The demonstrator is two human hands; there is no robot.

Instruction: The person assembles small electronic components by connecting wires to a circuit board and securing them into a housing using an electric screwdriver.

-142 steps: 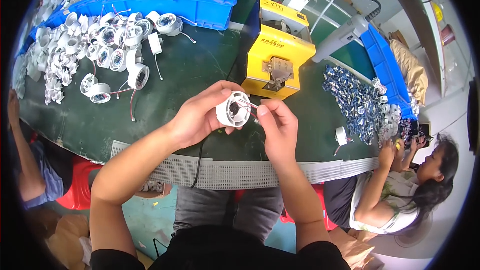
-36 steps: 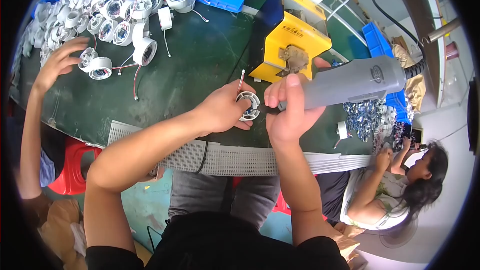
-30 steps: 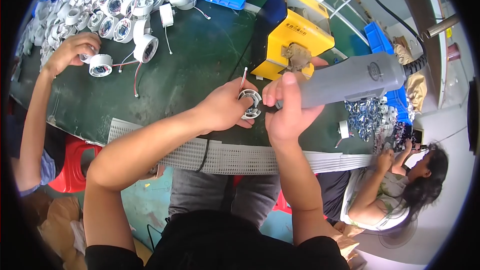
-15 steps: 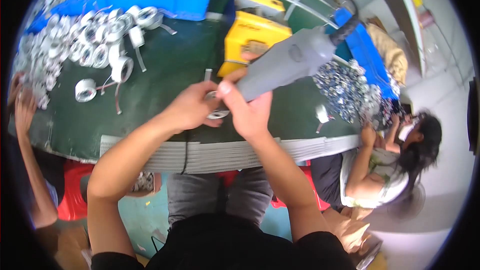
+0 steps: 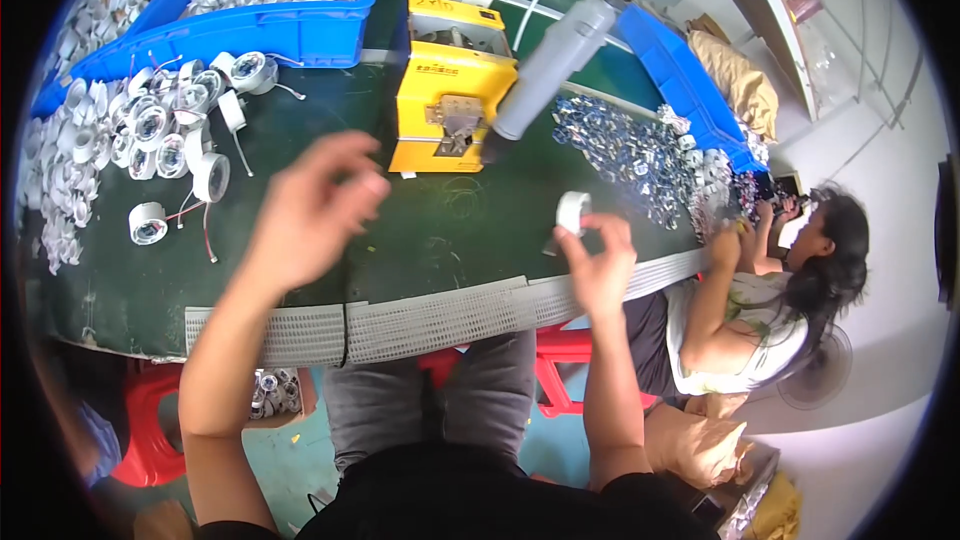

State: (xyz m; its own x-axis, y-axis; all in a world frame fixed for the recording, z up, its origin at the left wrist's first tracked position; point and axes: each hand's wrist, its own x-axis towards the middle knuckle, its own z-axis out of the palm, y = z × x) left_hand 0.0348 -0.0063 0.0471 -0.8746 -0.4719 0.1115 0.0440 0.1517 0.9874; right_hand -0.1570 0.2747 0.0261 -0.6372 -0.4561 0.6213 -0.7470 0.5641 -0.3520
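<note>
White, a short cylindrical part (image 5: 573, 208) is pinched in the right hand (image 5: 603, 265), right of centre; the blurred left hand (image 5: 312, 208), left of centre, is now empty, half-curled. The grey cylindrical power tool (image 5: 555, 68), earlier gripped, is released, upper centre.

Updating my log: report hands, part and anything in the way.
Left hand open, blurred, no item visible. Right hand at white round part, firm grip unclear. Yellow machine and grey corded tool farther off, not between hand and part.
</note>
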